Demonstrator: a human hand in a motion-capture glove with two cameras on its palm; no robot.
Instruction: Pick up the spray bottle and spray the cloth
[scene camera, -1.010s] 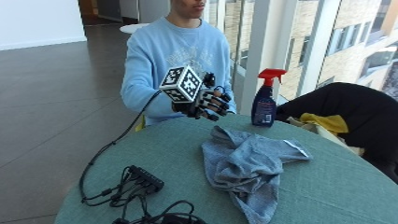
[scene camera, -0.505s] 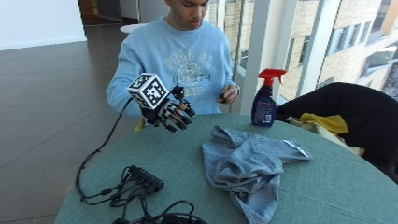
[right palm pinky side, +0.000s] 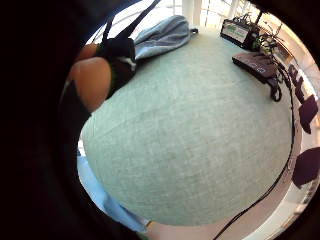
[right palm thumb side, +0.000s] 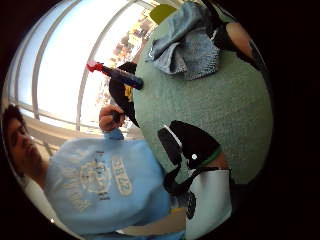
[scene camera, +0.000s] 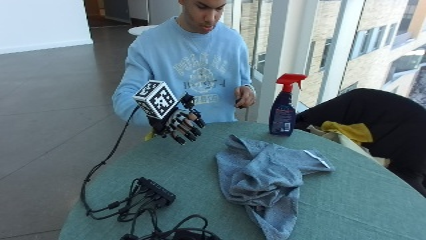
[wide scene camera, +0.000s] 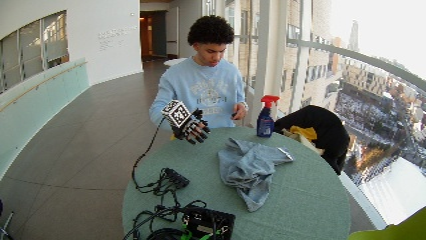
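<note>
Gloved right hand (scene camera: 181, 125) hangs relaxed, holding nothing, well apart from the spray bottle (scene camera: 284, 106) across the table (scene camera: 373, 200).

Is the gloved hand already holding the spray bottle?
No, the gloved right hand hangs open above the table, and the spray bottle stands apart.

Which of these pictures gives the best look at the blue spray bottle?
The outside view: the spray bottle stands upright and whole, red trigger on top, beyond the cloth. The wide outside view shows it smaller, the thumb side palm view tiny at the table's edge; the little finger side view misses it.
</note>
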